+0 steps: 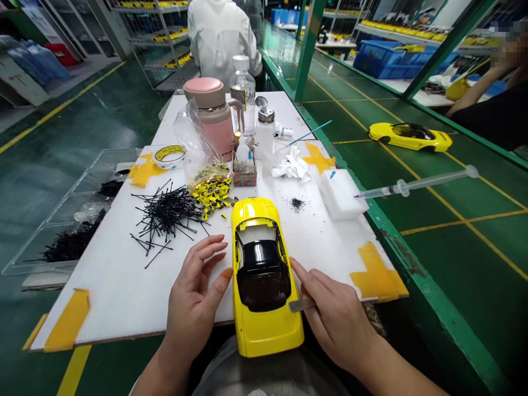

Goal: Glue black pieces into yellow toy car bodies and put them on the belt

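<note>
A yellow model car (264, 330) sits at lower centre on the desk (103, 297), the open left hand (193, 300) just beside it, the right hand (336, 313) gripping a flat metal tool (300, 304) at its side

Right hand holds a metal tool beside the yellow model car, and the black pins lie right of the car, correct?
No: the head view shows the black pins left of the yellow model car; the rest stands.

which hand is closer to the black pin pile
Left. The left hand is just below the black pin pile, while the right hand is farther off, beyond the yellow model car.
</note>
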{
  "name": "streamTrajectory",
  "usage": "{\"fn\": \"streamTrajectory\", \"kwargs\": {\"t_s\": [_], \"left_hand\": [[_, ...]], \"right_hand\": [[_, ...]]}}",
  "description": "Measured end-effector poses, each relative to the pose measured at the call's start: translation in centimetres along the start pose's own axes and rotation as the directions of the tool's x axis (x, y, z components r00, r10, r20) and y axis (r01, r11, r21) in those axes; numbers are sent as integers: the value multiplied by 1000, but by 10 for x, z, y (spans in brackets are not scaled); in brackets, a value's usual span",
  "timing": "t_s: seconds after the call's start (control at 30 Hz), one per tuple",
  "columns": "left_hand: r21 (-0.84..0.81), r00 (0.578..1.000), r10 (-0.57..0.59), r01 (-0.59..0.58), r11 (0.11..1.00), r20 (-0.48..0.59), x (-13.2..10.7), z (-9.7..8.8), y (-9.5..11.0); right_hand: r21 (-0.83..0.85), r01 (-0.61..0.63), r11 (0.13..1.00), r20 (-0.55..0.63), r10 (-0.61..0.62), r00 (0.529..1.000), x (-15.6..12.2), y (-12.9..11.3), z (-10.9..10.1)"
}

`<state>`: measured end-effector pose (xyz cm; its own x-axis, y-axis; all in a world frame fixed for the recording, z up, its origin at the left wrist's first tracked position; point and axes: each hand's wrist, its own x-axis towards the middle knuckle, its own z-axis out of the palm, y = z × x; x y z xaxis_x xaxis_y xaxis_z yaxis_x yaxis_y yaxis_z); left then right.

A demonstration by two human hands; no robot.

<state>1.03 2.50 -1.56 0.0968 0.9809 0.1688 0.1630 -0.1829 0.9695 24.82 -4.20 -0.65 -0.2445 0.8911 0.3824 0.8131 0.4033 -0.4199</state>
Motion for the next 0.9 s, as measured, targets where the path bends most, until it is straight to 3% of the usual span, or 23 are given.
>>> {"fn": "streamTrajectory", "kwargs": {"t_s": [0.27, 0.47, 0.7, 0.8, 0.9], "left_hand": [[50, 1000, 9, -9, 999, 13, -2, -2, 1], [51, 1000, 24, -24, 998, 7, -1, -1, 1], [58, 999, 36, -36, 998, 4, -1, 0, -3], [64, 998, 52, -50, 997, -18, 0, 0, -6], [67, 995, 78, -74, 995, -57, 1, 0, -7]], "right_hand": [[106, -93, 990, -18, 95, 995, -4, 9, -3], [104, -39, 994, 12, 38, 999, -4, 6, -1], [267, -104, 958, -150, 148, 977, 14, 13, -14], [423, -243, 873, 15, 261, 965, 40, 10, -3], [594, -426, 683, 207, 382, 901, 58, 2, 15]]}}
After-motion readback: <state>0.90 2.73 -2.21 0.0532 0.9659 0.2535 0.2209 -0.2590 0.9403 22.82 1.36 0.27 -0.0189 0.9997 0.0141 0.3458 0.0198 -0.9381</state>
